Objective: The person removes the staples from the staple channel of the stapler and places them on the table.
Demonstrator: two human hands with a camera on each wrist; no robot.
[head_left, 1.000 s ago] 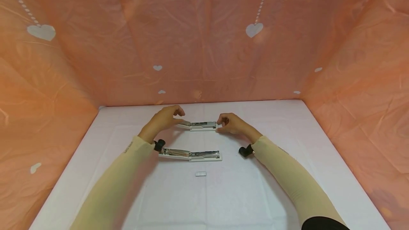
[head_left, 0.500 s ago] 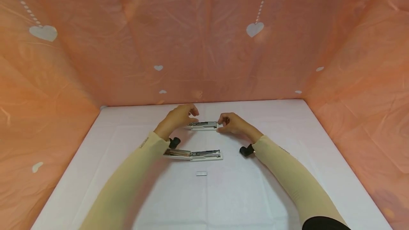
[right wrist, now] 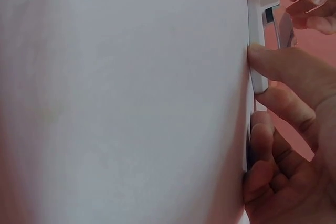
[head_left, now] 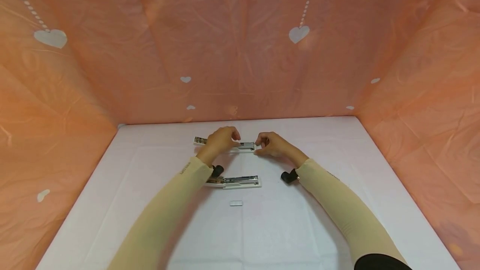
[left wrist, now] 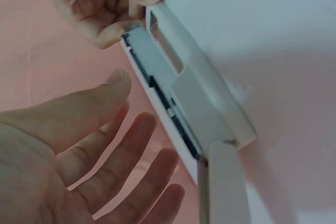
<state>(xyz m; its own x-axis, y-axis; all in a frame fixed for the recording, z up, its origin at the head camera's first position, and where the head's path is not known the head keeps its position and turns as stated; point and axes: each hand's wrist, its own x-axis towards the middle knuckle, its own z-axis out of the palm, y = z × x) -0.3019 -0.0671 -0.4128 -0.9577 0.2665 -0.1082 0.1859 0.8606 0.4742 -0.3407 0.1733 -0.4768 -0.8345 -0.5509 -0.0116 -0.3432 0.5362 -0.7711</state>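
Note:
At the back of the table lies a white stapler (head_left: 247, 146), folded open, its metal magazine showing. My right hand (head_left: 275, 145) pinches its right end; the right wrist view shows the thumb (right wrist: 268, 59) on the side of the white base and a fingertip at the end. My left hand (head_left: 221, 140) hovers over the middle of this stapler and hides part of it. Its fingers (left wrist: 134, 140) are spread and loosely bent in the left wrist view, apart from the stapler, holding nothing. The flipped-back top part (head_left: 200, 141) sticks out to the left behind the left hand.
A second opened white stapler (head_left: 241, 182) lies nearer, its left part hidden by the left wrist. In front of it is a small strip of staples (head_left: 236, 203). Orange cloth walls (head_left: 240, 74) with hearts enclose the white-covered table (head_left: 281, 228).
My left hand has moved right, from the flipped-back top part of the far stapler to above its middle, uncovering the left end. The right hand has stayed at the right end.

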